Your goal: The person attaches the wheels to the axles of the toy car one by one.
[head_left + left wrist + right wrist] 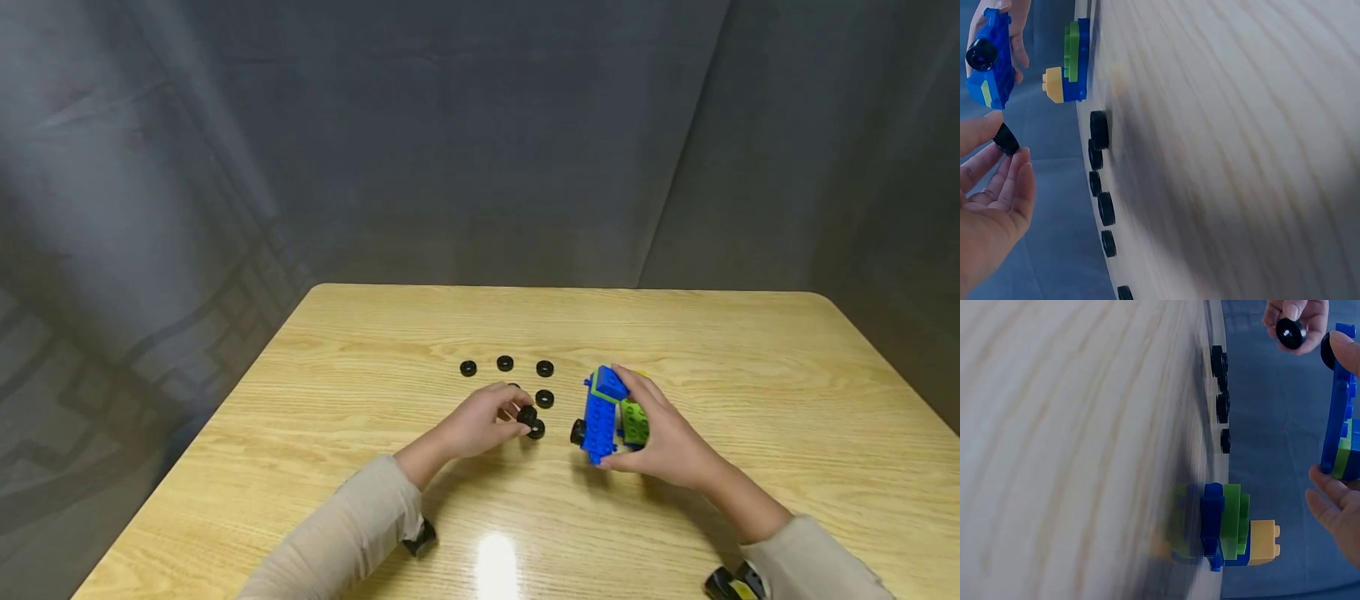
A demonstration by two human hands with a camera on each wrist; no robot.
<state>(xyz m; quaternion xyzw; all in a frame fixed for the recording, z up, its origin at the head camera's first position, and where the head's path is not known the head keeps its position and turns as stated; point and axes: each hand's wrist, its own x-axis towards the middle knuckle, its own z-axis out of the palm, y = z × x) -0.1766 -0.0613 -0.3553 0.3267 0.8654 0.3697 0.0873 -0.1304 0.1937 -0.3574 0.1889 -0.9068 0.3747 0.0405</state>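
In the head view my left hand (480, 421) pinches a small black toy wheel (527, 414) between thumb and fingers, raised above the table. The same wheel (1007, 139) shows edge-on in the left wrist view. My right hand (667, 442) grips a blue toy-brick vehicle (599, 425) by its two ends, thumb at the near end and fingers at the far end. It is tilted up, with lime trim, and one black wheel (982, 55) is fitted on its side. The two hands are apart, with the vehicle to the right of the held wheel.
Several loose black wheels (544, 399) lie on the wooden table (390, 333) around and beyond my left hand. Behind my right hand stands a green, blue and yellow brick piece (1232, 522). Dark grey cloth (465, 167) hangs past the table's far edge.
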